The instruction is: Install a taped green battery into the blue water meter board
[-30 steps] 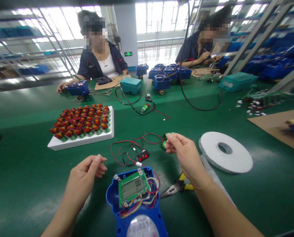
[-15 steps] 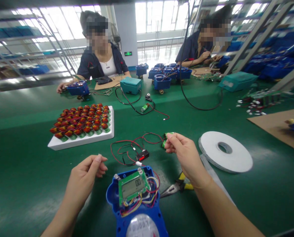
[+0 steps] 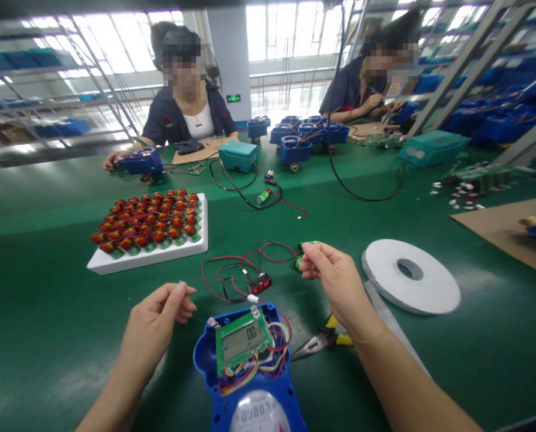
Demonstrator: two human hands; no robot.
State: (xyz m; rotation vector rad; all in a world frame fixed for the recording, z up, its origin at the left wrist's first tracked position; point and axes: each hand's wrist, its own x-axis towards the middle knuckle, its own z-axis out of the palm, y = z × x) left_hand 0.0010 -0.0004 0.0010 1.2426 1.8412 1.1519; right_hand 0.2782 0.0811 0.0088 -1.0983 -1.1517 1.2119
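My left hand [image 3: 157, 318] hovers left of an opened blue meter [image 3: 258, 384], its fingers curled and thumb against the index finger, with nothing seen in them. My right hand [image 3: 333, 282] is pinched closed right beside green batteries [image 3: 298, 263], partly covered by the fingers; whatever the fingertips hold is hidden. The meter holds a green circuit board with a display [image 3: 245, 342] reading 0.0 and several coloured wires. Beyond it lies a small black digital readout [image 3: 260, 283] with lit red digits, joined by red and black wires [image 3: 222, 259]. A white connector [image 3: 252, 298] rests near the meter's edge.
Pliers with yellow handles [image 3: 322, 342] lie under my right forearm, beside a white tape roll [image 3: 412, 277]. A white foam tray [image 3: 148, 259] holds several wrapped batteries at left. Across the table sit two co-workers, with blue housings [image 3: 296, 150] and a teal box [image 3: 238, 156].
The red digits on the small readout have changed from zeros to another value. The co-worker at left has shifted slightly to the right. Both my hands have stayed in place.
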